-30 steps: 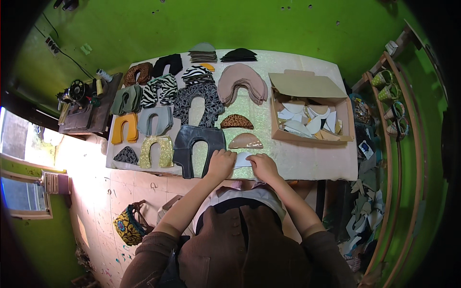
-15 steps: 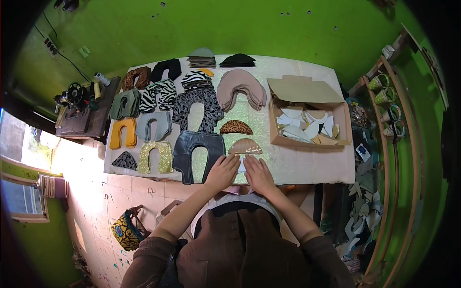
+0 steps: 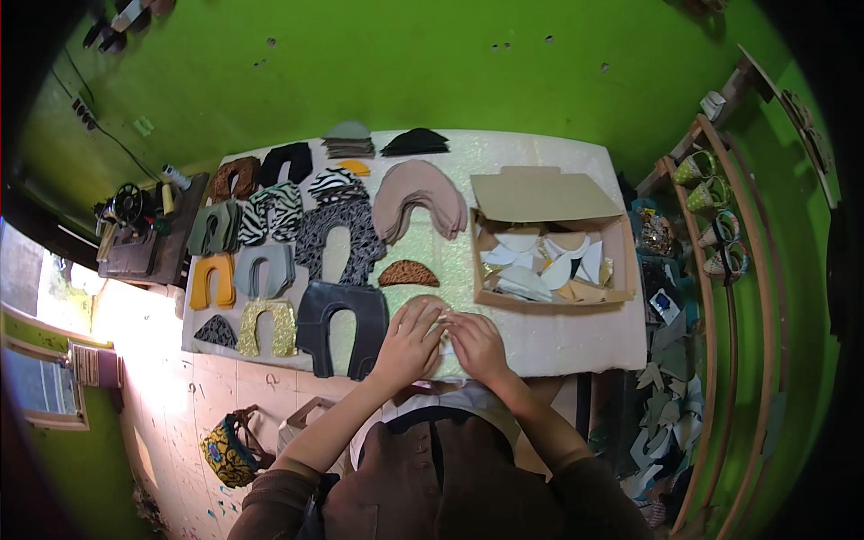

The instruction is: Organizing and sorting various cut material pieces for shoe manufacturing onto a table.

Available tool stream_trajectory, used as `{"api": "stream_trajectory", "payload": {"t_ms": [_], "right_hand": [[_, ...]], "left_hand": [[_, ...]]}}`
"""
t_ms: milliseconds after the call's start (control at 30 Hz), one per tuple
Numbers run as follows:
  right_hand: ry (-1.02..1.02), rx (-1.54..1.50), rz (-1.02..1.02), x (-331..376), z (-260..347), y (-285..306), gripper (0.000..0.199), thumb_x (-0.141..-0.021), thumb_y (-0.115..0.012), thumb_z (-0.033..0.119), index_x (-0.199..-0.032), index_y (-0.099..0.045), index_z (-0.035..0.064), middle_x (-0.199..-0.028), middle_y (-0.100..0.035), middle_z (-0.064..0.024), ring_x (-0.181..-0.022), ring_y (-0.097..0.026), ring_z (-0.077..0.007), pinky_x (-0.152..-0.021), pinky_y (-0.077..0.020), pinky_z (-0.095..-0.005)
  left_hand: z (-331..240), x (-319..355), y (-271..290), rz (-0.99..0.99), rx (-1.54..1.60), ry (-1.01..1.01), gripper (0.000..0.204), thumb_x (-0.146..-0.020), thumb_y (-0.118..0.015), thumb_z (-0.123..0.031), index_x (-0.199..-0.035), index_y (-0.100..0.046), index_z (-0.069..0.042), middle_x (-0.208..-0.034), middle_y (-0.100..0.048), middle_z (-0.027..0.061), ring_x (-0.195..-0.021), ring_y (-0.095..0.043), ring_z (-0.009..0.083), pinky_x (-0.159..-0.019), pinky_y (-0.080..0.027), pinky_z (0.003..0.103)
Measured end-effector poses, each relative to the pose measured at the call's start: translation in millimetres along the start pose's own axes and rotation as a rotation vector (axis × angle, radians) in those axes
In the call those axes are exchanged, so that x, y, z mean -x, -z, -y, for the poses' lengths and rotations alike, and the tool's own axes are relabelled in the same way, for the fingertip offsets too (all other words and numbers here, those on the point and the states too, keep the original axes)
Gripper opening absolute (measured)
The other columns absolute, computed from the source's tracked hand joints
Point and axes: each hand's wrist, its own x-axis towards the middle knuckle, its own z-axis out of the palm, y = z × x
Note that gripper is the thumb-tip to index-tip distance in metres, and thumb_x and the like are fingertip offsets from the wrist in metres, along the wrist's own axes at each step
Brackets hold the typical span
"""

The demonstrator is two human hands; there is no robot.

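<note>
Close to the table's front edge, my left hand (image 3: pixel 409 344) lies with its fingers stretched out over a beige half-moon piece (image 3: pixel 430 301), covering most of it. Beside it my right hand (image 3: pixel 477 346) has bent fingers drawn together at the left fingertips. What those fingers pinch, if anything, is hidden. A bit of white shows between the two hands. Just beyond lies a leopard-print half-moon piece (image 3: pixel 409 273). A stack of dark grey U-shaped pieces (image 3: pixel 315 326) is left of my left hand.
Stacks of cut pieces cover the table's left half, among them a pink-beige U-shaped stack (image 3: pixel 393 202). An open cardboard box (image 3: pixel 556 300) of white and tan offcuts stands at right. A sewing machine (image 3: pixel 130 202) is at far left, a wooden rack (image 3: pixel 713 378) with shoes at right.
My hands have come forward over the beige piece, which showed uncovered before. The right fingers, flat earlier, are now bent toward the left hand. The whole view has shifted slightly.
</note>
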Motion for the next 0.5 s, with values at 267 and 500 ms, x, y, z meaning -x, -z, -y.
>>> {"api": "stream_trajectory", "payload": {"t_ms": [267, 500], "right_hand": [[-0.332, -0.077, 0.158, -33, -104, 109, 0.014, -0.081, -0.056, 0.016, -0.080, -0.058, 0.0021, -0.077, -0.057, -0.0137, -0.073, -0.055, -0.0324, -0.064, -0.0425, -0.0415], [-0.335, 0.115, 0.405, -17, -213, 147, 0.020, -0.079, -0.056, 0.015, -0.096, -0.060, 0.0039, -0.094, -0.058, -0.0147, -0.089, -0.056, -0.0320, -0.075, -0.0466, -0.0394]], "left_hand": [[-43, -132, -27, -0.110, 0.257, -0.080, 0.029, -0.073, -0.058, -0.012, -0.100, -0.056, -0.004, -0.098, -0.056, 0.0095, -0.095, -0.052, 0.0262, -0.086, -0.038, 0.038], [-65, -219, -94, 0.060, 0.128, -0.020, 0.018, -0.077, -0.054, -0.023, -0.083, -0.058, -0.006, -0.082, -0.058, 0.0114, -0.077, -0.057, 0.0282, -0.070, -0.043, 0.039]]}}
